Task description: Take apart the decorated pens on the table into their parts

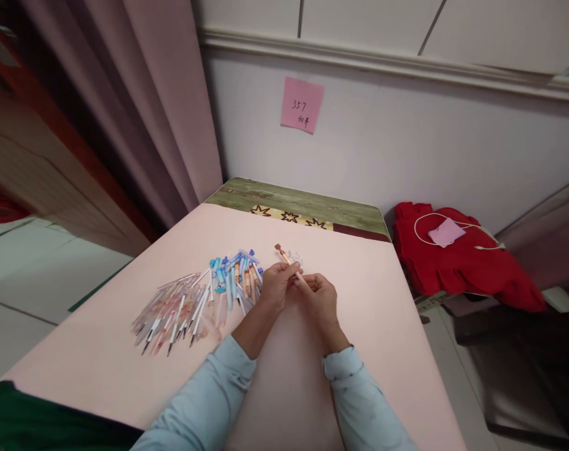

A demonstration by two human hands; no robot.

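Note:
Both hands are at a pen (289,258) with a pale barrel and a brown, shaped top, tilted up and to the left over the table. My left hand (276,283) has its thumb and fingers closed on the barrel below the brown top. Lower down, my right hand (320,299) pinches the pen's other end, whose tip is hidden by the fingers. Just behind the hands lie small, clear or greyish pieces (294,257), too small to name. Left of my left hand are blue and brown pen parts (225,275).
Clear pinkish tubes (160,307) and white, dark-tipped refills (200,313) spread over the left of the pink-covered table (378,376). A wall with a pink note (302,105) stands behind. Red cloth (454,269) with a white cord lies at the right.

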